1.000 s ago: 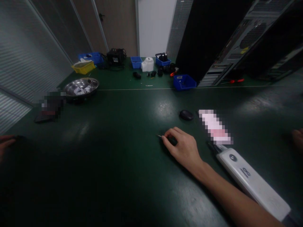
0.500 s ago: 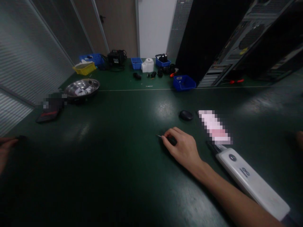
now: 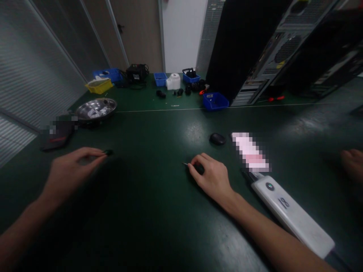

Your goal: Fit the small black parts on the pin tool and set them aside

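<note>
My left hand [image 3: 69, 168] is raised over the left part of the dark green table. Its thumb and forefinger pinch a small dark piece [image 3: 108, 152], too small to make out. My right hand [image 3: 211, 173] rests on the table near the middle, fingers curled round a tool with a thin metal tip [image 3: 185, 163]. The tip points left from the fingertips, and a dark part of the tool shows inside the curled fingers. A black computer mouse [image 3: 217, 139] lies just beyond that hand, touching nothing.
A white device marked 18 [image 3: 293, 215] lies right of my right forearm, below a blurred-out phone-like slab [image 3: 250, 152]. Another person's hand [image 3: 352, 164] is at the right edge. Farther back are a metal bowl [image 3: 112, 108], a blue bin [image 3: 208, 105] and a yellow basket [image 3: 99, 88].
My left hand has come in from the left edge toward the middle, carrying the small dark piece. My right hand keeps its grip and place on the table; the view has shifted slightly.
</note>
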{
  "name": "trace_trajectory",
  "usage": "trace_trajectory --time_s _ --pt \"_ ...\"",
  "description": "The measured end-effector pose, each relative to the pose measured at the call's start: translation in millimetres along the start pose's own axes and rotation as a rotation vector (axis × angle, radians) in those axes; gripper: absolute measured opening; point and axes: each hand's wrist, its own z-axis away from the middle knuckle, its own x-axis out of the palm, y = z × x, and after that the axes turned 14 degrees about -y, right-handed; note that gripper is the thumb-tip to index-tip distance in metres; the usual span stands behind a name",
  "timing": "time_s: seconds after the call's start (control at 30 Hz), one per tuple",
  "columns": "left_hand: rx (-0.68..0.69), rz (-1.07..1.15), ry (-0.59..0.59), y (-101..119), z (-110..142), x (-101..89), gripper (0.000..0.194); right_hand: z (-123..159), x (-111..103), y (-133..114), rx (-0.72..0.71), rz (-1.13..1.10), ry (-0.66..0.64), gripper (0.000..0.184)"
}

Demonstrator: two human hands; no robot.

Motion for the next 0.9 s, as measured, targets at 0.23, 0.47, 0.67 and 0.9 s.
trace_trajectory --time_s 0.23,0.47,0.67,0.9 --pt "0.571 0.238 -0.34 138.1 -40.3 95.9 0.02 0.1 -1.4 -1.0 0.001 -0.02 0.006 0.018" --pt "0.642 0.267 -0.307 136.1 -46.1 116.5 0.022 -0.1 -2.4 -3.3 -0.027 -0.051 0.008 0.018" --pt "0.531 0.318 -0.327 137.3 -44.7 112.9 0.018 0.2 -2.9 -3.9 -0.086 -0.08 -0.009 0.016" --pt "0.614 0.337 -0.303 135.4 -46.4 113.9 0.023 1.3 -1.4 -4.0 -0.123 -0.07 -0.04 0.016"
